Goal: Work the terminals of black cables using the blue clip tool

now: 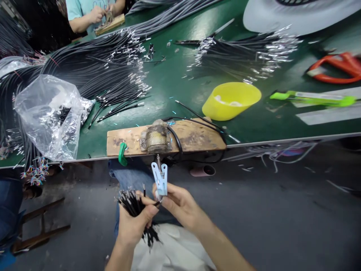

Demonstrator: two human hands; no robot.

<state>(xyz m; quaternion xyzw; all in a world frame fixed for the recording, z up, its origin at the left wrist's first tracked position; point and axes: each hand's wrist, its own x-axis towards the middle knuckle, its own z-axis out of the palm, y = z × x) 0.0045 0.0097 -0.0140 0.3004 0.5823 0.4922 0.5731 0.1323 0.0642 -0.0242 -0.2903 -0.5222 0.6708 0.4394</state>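
My left hand (134, 224) is closed round a bundle of short black wires (130, 202) with bare tips, held over my lap. My right hand (180, 205) pinches a pale blue plastic clip (160, 179), and one thin black wire passes between both hands at its fingertips. Both hands are below the table's front edge, just under a wooden block (194, 137) that carries a small metal fixture (156, 139) with a pin pointing down toward the clip. A green clamp (122, 153) grips the block's left end.
The green table (175, 81) holds big heaps of black cables with metal tips (113, 71), a second heap (242, 54), a clear plastic bag (50, 116), a yellow bowl (231, 99), a green tool (313, 98) and orange scissors (335, 67). Another person (93, 15) works at the far side.
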